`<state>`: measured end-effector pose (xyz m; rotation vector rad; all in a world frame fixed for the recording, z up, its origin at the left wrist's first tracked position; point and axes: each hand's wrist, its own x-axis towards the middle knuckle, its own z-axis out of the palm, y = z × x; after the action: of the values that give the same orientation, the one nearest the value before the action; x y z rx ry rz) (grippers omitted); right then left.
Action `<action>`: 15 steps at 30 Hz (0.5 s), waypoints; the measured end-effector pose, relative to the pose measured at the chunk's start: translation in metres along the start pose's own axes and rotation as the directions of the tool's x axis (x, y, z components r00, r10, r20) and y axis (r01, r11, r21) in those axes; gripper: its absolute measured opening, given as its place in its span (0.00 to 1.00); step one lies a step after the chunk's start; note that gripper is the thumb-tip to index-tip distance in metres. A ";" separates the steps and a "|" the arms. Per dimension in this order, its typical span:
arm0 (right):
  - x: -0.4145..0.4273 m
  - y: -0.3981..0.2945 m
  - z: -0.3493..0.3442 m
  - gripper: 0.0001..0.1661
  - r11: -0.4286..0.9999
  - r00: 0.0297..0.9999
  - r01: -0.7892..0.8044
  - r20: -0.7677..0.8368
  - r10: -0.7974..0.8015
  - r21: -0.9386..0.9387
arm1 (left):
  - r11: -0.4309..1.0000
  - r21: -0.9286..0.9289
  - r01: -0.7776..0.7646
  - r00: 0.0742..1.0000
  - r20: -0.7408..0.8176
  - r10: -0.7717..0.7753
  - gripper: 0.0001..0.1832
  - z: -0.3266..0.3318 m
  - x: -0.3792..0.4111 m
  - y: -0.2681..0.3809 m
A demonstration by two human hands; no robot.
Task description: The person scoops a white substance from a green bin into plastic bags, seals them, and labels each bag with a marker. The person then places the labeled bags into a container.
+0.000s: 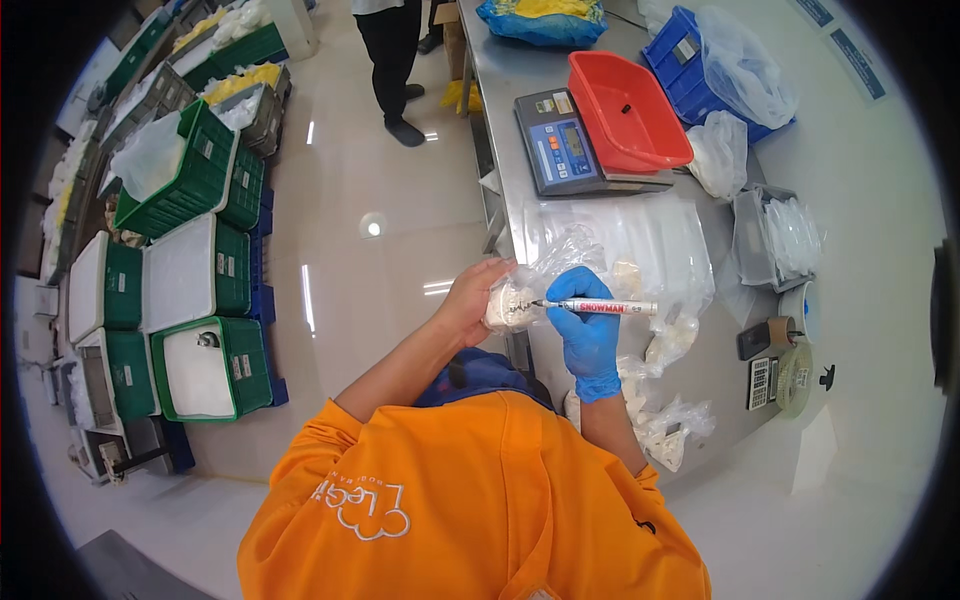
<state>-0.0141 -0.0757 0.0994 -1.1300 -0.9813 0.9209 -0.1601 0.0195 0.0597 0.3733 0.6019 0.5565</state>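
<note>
My left hand, ungloved, holds a clear plastic bag of pale powder at the front edge of the steel table. Dark handwriting marks the bag's side. In a blue glove, my right hand grips a white Snowman marker, its dark tip at the bag's surface. Flat clear plastic bags lie on the table beyond the glove. More filled bags of pale powder rest beside and below my right forearm.
A red plastic basin sits on a digital scale. Behind are a blue crate and a grey bin of bags. A calculator lies at right. Green crates stand at left; a person stands beyond.
</note>
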 end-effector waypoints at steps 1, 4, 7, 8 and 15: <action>0.000 0.000 -0.002 0.07 1.000 1.000 -0.003 0.009 0.003 -0.006 | 1.000 -0.005 -0.001 1.000 0.000 0.001 0.08 0.001 0.000 0.000; 0.001 0.003 -0.007 0.08 1.000 0.999 -0.008 0.050 0.009 -0.021 | 1.000 -0.016 -0.003 1.000 -0.006 0.003 0.08 0.001 -0.001 0.000; 0.000 0.002 -0.006 0.08 1.000 0.998 -0.010 0.057 0.011 -0.021 | 1.000 -0.015 -0.005 1.000 -0.011 0.005 0.08 0.001 0.001 0.000; -0.001 0.002 -0.006 0.08 1.000 0.999 -0.011 0.052 0.012 -0.019 | 1.000 -0.012 -0.004 1.000 -0.007 0.004 0.08 0.002 0.001 0.000; -0.008 0.007 -0.037 0.09 0.995 0.993 -0.007 -0.120 0.019 0.098 | 0.960 0.279 -0.039 0.999 0.019 0.035 0.12 -0.011 0.015 -0.003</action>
<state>0.0177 -0.0930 0.0864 -1.0982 -0.8228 0.8905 -0.1552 0.0277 0.0432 0.6556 0.6635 0.5050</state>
